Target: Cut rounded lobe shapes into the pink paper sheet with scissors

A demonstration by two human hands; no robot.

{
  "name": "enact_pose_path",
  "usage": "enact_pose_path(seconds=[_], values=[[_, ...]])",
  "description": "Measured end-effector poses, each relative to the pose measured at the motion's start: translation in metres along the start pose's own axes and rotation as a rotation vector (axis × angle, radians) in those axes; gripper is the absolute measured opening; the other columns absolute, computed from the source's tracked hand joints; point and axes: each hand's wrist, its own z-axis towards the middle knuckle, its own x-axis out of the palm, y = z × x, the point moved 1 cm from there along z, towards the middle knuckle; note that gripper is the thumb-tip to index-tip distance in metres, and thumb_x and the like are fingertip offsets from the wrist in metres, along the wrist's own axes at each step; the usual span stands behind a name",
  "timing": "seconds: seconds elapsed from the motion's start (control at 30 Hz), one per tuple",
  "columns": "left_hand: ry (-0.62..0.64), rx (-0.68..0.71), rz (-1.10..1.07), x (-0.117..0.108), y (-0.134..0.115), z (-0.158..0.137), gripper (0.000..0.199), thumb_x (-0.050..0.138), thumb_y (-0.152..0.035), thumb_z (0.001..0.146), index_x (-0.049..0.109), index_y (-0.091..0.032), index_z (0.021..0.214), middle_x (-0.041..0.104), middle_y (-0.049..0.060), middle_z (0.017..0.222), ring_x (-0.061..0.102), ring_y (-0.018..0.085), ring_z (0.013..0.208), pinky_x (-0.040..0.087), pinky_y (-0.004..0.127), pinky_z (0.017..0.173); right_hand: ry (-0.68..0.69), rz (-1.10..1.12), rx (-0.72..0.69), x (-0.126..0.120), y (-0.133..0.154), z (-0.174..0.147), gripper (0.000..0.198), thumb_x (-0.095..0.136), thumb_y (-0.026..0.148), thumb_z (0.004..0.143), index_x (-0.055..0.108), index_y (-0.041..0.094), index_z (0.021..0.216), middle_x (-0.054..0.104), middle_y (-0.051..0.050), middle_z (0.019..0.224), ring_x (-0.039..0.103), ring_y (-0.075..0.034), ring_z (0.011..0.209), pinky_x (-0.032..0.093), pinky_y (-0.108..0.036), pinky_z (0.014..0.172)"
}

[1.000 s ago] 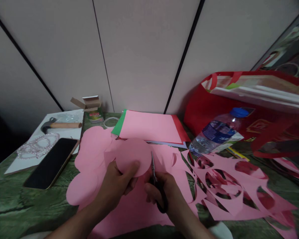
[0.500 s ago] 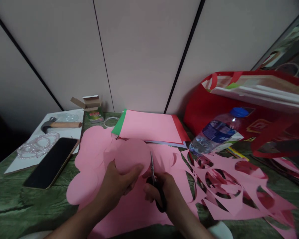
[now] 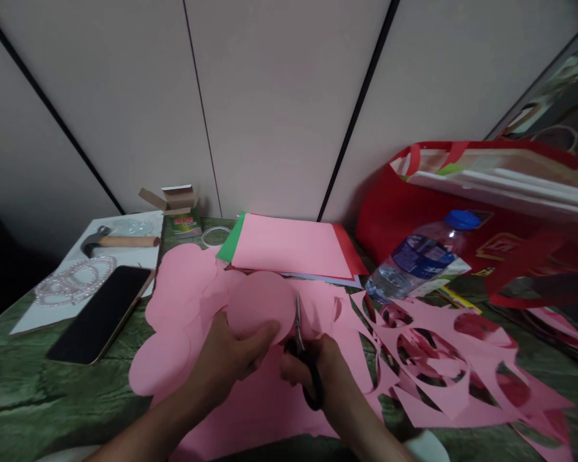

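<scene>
Left hand has the pink disc pinched, thumb flat on top, other fingers mostly hidden underneath; disc is mid-scene, held over the pink sheets. Right hand is curled closed w/ the scissors, fingers round the black hdls, blades pointing far, right at disc's right edge; can't tell how wide the blades are. Vs 1 sec ago: left thumb now lies further right, close to disc's near-right edge. Vs 0.5 sec ago: disc + scissors both a touch further right, blades still along same edge; whole view also shifted v. slightly. Rest of table unchanged: cut pink rounds overlapping just left of disc, cut-out pink scraps w/ round holes in a heap to the right, clear btl w/ blue cap leaning by red bag far right. Far side: paper stack, pink on top, small open box to its left. Left: phone, hammer and bead strings, last two on a white sheet.
</scene>
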Motion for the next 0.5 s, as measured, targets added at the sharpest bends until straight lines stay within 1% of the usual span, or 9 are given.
enact_pose_path(seconds=[0.07,0.17,0.23,0.33,0.5], values=[[-0.012,-0.006,0.001,0.0,-0.001,0.0,0.037,0.062,-0.032,0.06,0.038,-0.018,0.035,0.033,-0.007,0.028,0.027,0.005,0.029,0.018,0.019,0.031,-0.023,-0.01,0.005,0.001,0.001,-0.001,0.014,0.066,0.017,0.055,0.053,0.015,0.061,0.049,0.005,0.042,0.043,-0.009,0.039,0.032,-0.019,0.038],[-0.02,-0.005,0.008,0.001,-0.002,-0.001,0.036,0.061,-0.032,0.06,0.038,-0.018,0.035,0.033,-0.007,0.028,0.027,0.005,0.029,0.018,0.019,0.031,-0.018,-0.044,-0.004,0.001,0.007,-0.004,0.008,0.061,0.015,0.058,0.053,0.015,0.059,0.051,0.004,0.043,0.044,-0.009,0.039,0.033,-0.019,0.038],[-0.032,0.003,0.01,0.001,-0.003,-0.001,0.037,0.06,-0.031,0.06,0.037,-0.018,0.034,0.032,-0.007,0.028,0.027,0.005,0.03,0.018,0.019,0.032,-0.018,-0.05,-0.007,0.002,0.01,-0.005,0.007,0.059,0.014,0.059,0.053,0.015,0.061,0.051,0.004,0.043,0.045,-0.009,0.04,0.033,-0.019,0.039],[-0.041,0.014,0.026,0.0,-0.003,-0.001,0.037,0.059,-0.03,0.061,0.037,-0.018,0.034,0.032,-0.007,0.029,0.028,0.005,0.031,0.02,0.02,0.033,-0.039,-0.051,0.009,0.003,0.012,-0.005,0.011,0.059,0.015,0.057,0.053,0.015,0.067,0.049,0.006,0.041,0.044,-0.009,0.038,0.032,-0.019,0.037],[-0.036,0.035,0.054,-0.001,-0.002,0.001,0.039,0.059,-0.03,0.063,0.036,-0.018,0.033,0.033,-0.007,0.03,0.029,0.005,0.033,0.021,0.02,0.034,-0.028,-0.048,0.001,0.004,0.014,-0.006,0.013,0.059,0.019,0.057,0.054,0.014,0.068,0.047,0.007,0.041,0.043,-0.009,0.037,0.032,-0.02,0.038]])
